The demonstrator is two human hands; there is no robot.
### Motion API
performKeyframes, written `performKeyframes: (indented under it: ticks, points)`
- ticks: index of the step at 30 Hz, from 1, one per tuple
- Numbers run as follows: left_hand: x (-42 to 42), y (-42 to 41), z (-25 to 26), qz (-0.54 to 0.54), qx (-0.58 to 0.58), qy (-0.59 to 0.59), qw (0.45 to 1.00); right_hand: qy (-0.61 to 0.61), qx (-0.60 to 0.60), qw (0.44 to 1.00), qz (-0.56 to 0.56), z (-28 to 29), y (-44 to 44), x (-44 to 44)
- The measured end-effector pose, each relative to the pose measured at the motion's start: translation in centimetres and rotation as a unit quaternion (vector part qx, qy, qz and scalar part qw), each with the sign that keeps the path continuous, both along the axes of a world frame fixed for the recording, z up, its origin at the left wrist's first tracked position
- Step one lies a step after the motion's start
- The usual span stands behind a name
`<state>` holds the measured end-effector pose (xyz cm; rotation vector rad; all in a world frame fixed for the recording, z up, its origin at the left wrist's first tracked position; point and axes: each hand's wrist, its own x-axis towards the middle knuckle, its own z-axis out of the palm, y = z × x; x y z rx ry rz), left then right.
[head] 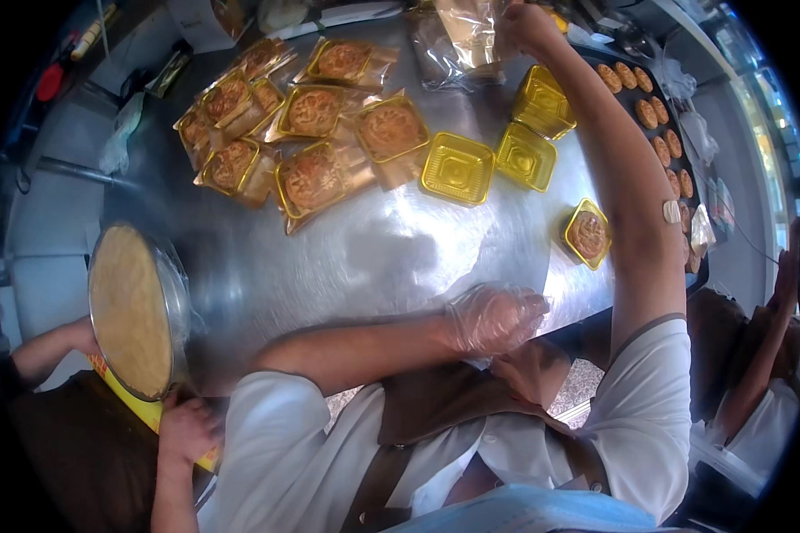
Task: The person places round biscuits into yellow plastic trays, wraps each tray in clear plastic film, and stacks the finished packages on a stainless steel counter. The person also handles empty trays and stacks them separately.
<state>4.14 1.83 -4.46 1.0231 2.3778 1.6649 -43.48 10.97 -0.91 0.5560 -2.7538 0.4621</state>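
My left hand (pixel 497 318), in a clear plastic glove, is curled near the table's front edge; whether it holds anything is not visible. My right hand (pixel 521 30) reaches to the far side, beside a stack of clear plastic bags (pixel 470 33), its fingertips partly hidden. Below it stand stacked yellow plastic trays (pixel 540 103), another yellow tray (pixel 527 158) and an empty yellow tray (pixel 457 168). A mooncake (pixel 588 234) sits in a yellow tray under my right forearm. Several bagged mooncakes in trays (pixel 313 112) lie at the back left, some overlapping.
A co-worker's hands (pixel 188 426) are at a large metal bowl of dough (pixel 132 310) at the table's left end. A dark baking tray (pixel 699 266) with several oval pastries (pixel 647 113) lies beyond my right arm. Another person (pixel 760 400) is at the far right.
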Motion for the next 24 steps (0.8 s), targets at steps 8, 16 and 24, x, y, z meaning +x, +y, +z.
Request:
performKeyframes:
  ticks: [8, 16, 24]
  points:
    - [0.2, 1.2, -0.4, 0.066, 0.030, 0.017, 0.997, -0.098, -0.276, 0.956, 0.012, 11.3, 1.0, 15.9]
    - [-0.1, -1.2, 4.5, 0.107, 0.044, 0.199, 0.973, 0.039, -0.181, 0.983, -0.015, 11.2, 5.1, 30.2]
    - [-5.0, -3.1, 7.3, 0.238, -0.057, 0.316, 0.917, 0.081, -0.169, 0.982, -0.022, 5.3, 4.6, 38.8]
